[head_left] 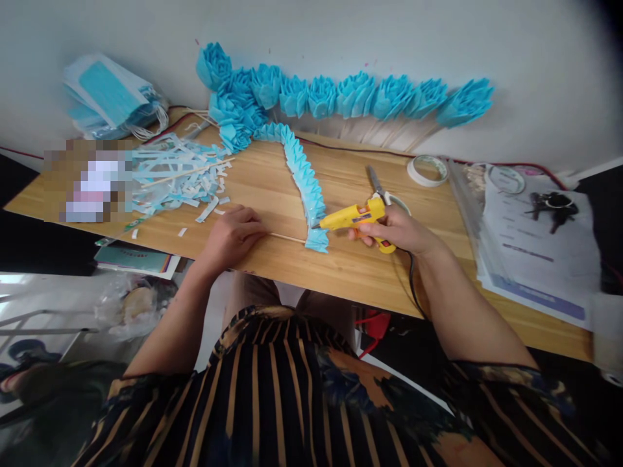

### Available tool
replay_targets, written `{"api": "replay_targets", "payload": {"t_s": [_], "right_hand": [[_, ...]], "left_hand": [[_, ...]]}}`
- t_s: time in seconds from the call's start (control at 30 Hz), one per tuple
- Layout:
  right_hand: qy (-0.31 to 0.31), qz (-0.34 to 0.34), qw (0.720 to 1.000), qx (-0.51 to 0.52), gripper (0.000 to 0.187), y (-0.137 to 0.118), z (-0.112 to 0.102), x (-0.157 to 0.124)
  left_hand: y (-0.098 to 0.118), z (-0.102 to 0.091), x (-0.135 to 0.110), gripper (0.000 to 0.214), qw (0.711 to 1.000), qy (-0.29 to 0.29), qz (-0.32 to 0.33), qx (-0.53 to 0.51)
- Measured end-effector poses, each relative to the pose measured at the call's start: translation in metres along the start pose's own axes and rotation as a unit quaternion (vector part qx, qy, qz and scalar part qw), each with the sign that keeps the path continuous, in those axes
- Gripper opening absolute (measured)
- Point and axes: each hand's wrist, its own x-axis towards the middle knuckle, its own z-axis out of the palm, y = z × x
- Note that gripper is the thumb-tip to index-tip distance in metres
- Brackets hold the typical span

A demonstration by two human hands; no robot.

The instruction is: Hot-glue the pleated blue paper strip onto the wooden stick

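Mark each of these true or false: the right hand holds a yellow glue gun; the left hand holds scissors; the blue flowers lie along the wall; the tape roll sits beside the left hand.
1. The right hand holds a yellow glue gun: true.
2. The left hand holds scissors: false; it holds a thin wooden stick, and the scissors lie on the table.
3. The blue flowers lie along the wall: true.
4. The tape roll sits beside the left hand: false; it lies beyond the right hand.
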Motion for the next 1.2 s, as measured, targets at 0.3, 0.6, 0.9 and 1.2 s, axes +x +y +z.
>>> {"api": "replay_targets", "payload": {"t_s": [0.3, 0.6, 0.9, 1.2], "right_hand": [[-0.022, 0.012, 0.998, -0.052, 0.046, -0.002, 0.000, 0.001], [0.010, -0.011, 1.000, 0.016, 0.040, -0.008, -0.007, -0.006], [-0.006, 0.001, 1.000, -0.007, 0.040, -0.005, -0.016, -0.007], [-0.030, 0.012, 0.999, -0.033, 0.049, -0.002, -0.015, -0.005]], "left_hand": [[-0.002, 0.001, -0.001, 0.024, 1.000, 0.003, 0.009, 0.002], [-0.003, 0.001, -0.002, 0.023, 1.000, -0.006, 0.004, 0.005], [-0.002, 0.001, -0.002, 0.024, 1.000, -0.003, 0.004, 0.008], [-0.002, 0.001, -0.001, 0.025, 1.000, -0.005, -0.002, 0.001]]}}
